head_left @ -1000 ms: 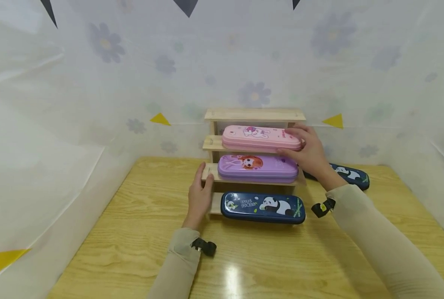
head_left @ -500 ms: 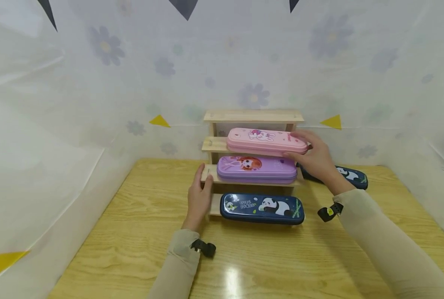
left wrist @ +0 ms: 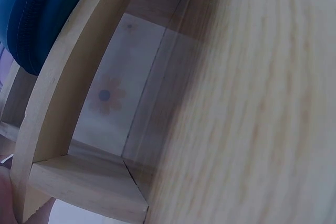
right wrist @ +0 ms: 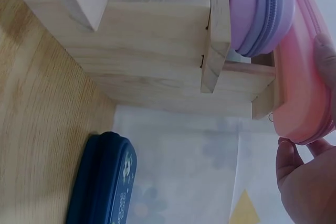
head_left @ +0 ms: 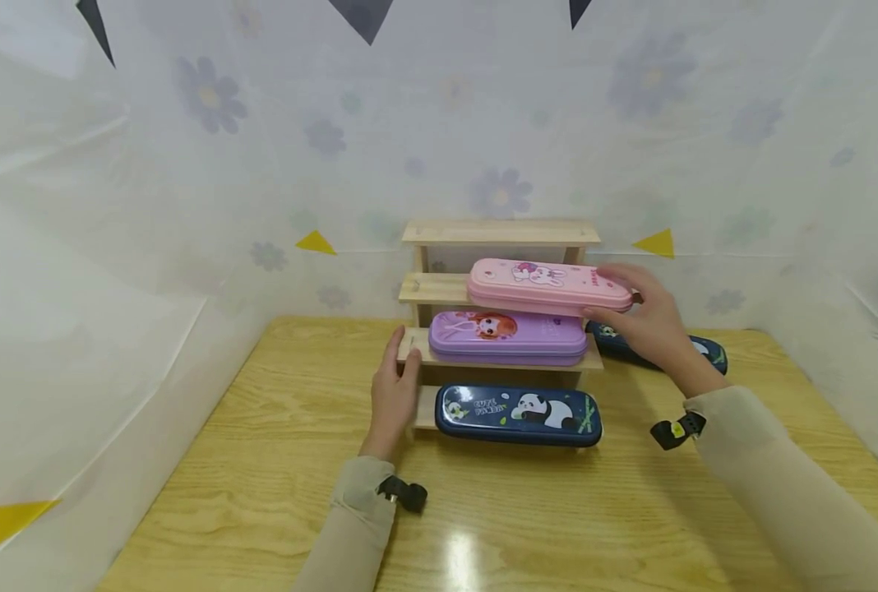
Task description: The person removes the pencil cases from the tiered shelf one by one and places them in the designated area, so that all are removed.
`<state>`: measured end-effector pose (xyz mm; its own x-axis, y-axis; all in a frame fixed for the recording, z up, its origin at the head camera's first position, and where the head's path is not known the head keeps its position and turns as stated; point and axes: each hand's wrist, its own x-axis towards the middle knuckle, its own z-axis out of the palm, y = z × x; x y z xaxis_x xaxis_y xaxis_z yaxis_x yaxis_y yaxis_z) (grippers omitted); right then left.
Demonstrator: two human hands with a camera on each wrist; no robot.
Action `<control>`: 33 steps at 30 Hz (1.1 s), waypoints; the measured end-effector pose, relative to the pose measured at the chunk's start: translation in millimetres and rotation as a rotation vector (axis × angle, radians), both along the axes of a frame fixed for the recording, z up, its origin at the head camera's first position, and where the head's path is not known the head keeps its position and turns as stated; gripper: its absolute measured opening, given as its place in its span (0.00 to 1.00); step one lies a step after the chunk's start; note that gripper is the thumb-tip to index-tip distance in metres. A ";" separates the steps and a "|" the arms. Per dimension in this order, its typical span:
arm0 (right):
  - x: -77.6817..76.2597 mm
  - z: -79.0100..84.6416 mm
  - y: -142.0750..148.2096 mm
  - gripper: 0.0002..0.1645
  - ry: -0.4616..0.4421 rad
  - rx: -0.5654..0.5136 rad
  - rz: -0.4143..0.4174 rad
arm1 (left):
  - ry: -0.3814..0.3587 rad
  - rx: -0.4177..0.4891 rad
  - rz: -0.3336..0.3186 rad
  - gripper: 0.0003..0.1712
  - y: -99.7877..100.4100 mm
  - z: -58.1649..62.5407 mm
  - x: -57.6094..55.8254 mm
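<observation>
My right hand (head_left: 649,316) grips the right end of a pink pencil case (head_left: 550,285) with a rabbit print. The case lies along the second shelf from the top of a wooden stepped rack (head_left: 500,232) and sticks out past its right end. In the right wrist view, fingertips (right wrist: 286,156) pinch its zipped end. My left hand (head_left: 393,399) rests against the rack's left side, fingers straight, thumb at a shelf end. A purple pencil case (head_left: 509,337) with a girl print sits one shelf down. On the lowest shelf lies a dark blue panda pencil case (head_left: 518,415).
Behind the right hand, another dark blue panda pencil case (head_left: 709,353) lies on the wooden table (head_left: 298,510), right of the rack. A floral white sheet (head_left: 424,107) hangs behind and at the sides, with yellow (head_left: 655,244) and dark triangles on it.
The right hand has drawn the pink pencil case to the right, so its left end has left more of the shelf bare. The left hand has stayed at the rack's side.
</observation>
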<state>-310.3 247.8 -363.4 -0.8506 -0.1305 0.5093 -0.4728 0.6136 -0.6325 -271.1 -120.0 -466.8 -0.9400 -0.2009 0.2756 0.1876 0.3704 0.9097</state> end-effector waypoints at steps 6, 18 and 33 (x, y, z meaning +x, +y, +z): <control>6.2 -1.9 13.7 0.37 0.007 -0.003 -0.014 | 0.004 0.013 -0.004 0.32 0.2 -0.2 -1.2; 18.0 -5.6 41.0 0.38 0.047 -0.035 -0.042 | 0.000 0.010 -0.006 0.32 0.1 -0.5 -2.7; 33.4 -5.6 72.5 0.40 0.028 -0.044 -0.090 | 0.020 0.009 -0.003 0.32 0.1 1.1 -2.3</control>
<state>-276.9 320.4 -369.0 -0.8434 -0.0314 0.5364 -0.4350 0.6261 -0.6472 -273.4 -119.9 -465.7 -0.9350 -0.2003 0.2925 0.2068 0.3620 0.9089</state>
